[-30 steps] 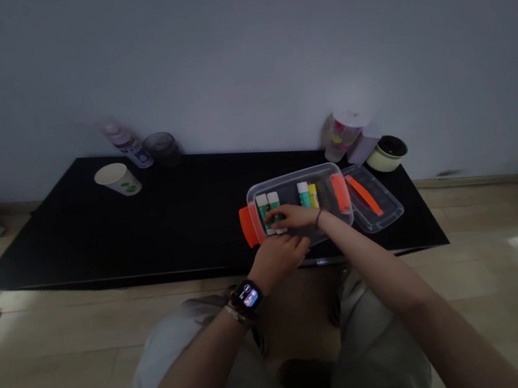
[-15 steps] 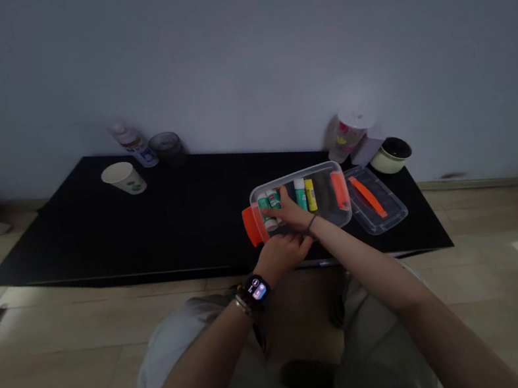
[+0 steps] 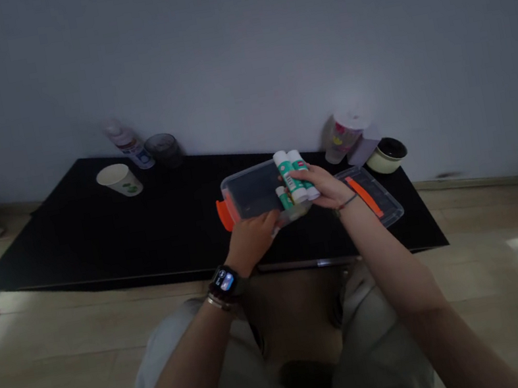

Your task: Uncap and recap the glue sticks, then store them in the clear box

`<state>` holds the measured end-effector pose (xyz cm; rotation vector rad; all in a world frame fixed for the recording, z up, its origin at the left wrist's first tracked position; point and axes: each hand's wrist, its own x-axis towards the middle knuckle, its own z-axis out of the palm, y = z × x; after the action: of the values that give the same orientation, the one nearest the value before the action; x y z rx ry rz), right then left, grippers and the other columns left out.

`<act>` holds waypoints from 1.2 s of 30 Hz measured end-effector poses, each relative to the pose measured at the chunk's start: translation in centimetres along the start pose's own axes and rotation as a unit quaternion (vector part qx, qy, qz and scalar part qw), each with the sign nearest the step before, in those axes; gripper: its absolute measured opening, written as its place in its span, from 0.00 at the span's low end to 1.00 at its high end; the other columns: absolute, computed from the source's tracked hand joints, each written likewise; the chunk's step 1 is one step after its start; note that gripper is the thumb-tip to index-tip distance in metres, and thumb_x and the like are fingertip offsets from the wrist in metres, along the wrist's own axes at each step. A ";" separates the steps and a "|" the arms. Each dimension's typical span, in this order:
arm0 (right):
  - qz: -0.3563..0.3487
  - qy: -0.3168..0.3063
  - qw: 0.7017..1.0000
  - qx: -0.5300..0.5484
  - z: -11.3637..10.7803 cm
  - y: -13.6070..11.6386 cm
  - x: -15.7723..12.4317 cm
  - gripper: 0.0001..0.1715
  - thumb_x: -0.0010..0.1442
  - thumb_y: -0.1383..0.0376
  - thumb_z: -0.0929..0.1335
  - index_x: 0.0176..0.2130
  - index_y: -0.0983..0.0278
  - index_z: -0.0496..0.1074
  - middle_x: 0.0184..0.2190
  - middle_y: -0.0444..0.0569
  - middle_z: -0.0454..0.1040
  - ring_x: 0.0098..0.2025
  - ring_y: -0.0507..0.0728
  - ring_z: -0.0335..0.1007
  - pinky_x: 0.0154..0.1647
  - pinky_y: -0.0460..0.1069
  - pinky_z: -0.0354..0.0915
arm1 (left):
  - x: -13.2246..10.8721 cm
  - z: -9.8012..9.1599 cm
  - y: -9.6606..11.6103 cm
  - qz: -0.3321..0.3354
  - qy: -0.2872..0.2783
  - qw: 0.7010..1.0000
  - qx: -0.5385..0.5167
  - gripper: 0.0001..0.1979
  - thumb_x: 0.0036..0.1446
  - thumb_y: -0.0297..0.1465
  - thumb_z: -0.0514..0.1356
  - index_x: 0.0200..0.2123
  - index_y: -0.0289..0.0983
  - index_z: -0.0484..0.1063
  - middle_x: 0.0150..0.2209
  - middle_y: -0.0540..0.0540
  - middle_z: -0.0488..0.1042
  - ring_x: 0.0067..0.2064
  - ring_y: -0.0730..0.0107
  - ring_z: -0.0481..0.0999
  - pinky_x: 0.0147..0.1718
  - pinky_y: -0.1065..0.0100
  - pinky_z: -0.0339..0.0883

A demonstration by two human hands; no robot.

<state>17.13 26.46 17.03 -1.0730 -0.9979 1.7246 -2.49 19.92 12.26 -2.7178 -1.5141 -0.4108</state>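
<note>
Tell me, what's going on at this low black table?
A person sits at the table. Their right hand holds a bunch of green-and-white glue sticks just over a clear plastic box, which the left hand grips by its near edge. The box's lid, with an orange handle, lies on the table to the right. A paper cup stands far left.

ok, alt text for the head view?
The right hand holds several glue sticks over a clear box with an orange clasp; the left hand grips the box's near edge. Its lid lies alongside on a black table.
</note>
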 end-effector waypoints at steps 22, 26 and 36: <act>-0.112 0.062 0.971 -0.202 1.1 6.3 -3.5 0.21 0.55 0.58 0.73 0.45 0.61 0.64 0.37 0.43 0.72 0.39 0.55 0.71 0.43 0.51 0.68 | 0.0 -0.3 5.1 -0.254 -0.055 0.475 -0.841 0.30 0.62 0.43 0.64 0.64 0.51 0.59 0.65 0.44 0.65 0.55 0.58 0.76 0.56 0.43 0.71; -0.138 0.020 0.921 -0.365 1.5 6.1 -4.5 0.17 0.59 0.59 0.70 0.46 0.61 0.64 0.36 0.45 0.73 0.38 0.57 0.72 0.40 0.51 0.66 | 0.6 0.3 4.2 -0.326 -0.061 0.422 -0.843 0.24 0.64 0.43 0.62 0.60 0.46 0.65 0.52 0.44 0.76 0.45 0.62 0.80 0.49 0.44 0.76; -0.209 0.103 0.899 -0.369 0.7 3.6 -5.0 0.17 0.61 0.52 0.70 0.39 0.63 0.72 0.35 0.47 0.74 0.37 0.55 0.70 0.39 0.49 0.65 | 0.9 -0.6 4.3 -0.362 -0.063 0.363 -0.856 0.14 0.65 0.40 0.62 0.48 0.38 0.74 0.43 0.45 0.80 0.46 0.60 0.81 0.48 0.52 0.78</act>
<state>16.90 20.55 15.21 -1.3367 -1.6615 0.8552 1.42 18.23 13.62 -1.3204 -3.3193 -3.5839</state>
